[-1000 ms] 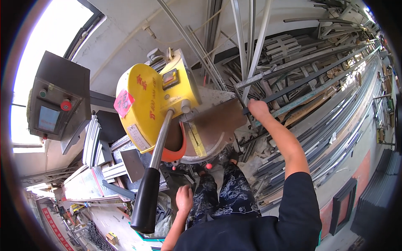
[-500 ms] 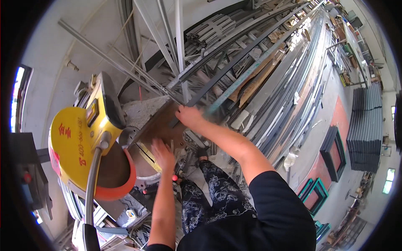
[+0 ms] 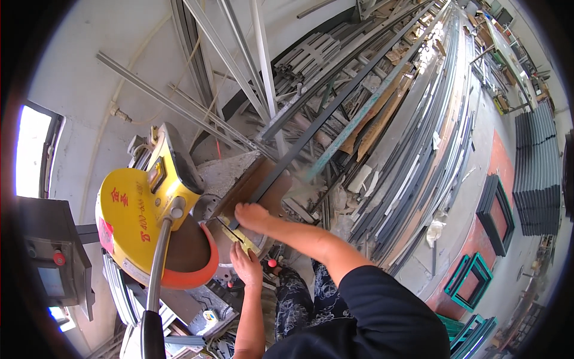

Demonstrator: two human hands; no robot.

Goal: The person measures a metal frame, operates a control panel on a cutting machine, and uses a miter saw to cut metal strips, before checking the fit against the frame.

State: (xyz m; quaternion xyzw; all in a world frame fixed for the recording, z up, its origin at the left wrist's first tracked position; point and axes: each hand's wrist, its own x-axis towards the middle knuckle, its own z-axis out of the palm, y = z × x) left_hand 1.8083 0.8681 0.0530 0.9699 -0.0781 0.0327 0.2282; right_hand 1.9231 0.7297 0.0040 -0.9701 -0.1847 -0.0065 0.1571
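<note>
A long dark grey metal bar (image 3: pixel 311 133) slants down from the far upper right onto the round table of a yellow cut-off saw (image 3: pixel 128 209). My right hand (image 3: pixel 252 216) is closed round the bar close to its near end, which shows just past the knuckles. Beside it, my left hand (image 3: pixel 246 263) reaches up with extended fingers at the edge of the yellow slotted plate (image 3: pixel 245 238) and holds nothing visible. Left of both hands, the blade sits under the saw's orange guard (image 3: pixel 206 263). Behind the bar stands a brown metal fence (image 3: pixel 239 185).
The saw's handle (image 3: pixel 151 332) projects at the lower left, by a grey control box (image 3: pixel 57 254) with a red button. Long metal profiles (image 3: pixel 412 161) lie heaped on the right. Other profiles (image 3: pixel 230 57) lean on the wall. Green frames (image 3: pixel 469 281) lie at lower right.
My right hand has drawn the bar toward the saw's slotted plate. My left hand has come back to the plate's near edge. The whole view has shifted slightly.
</note>
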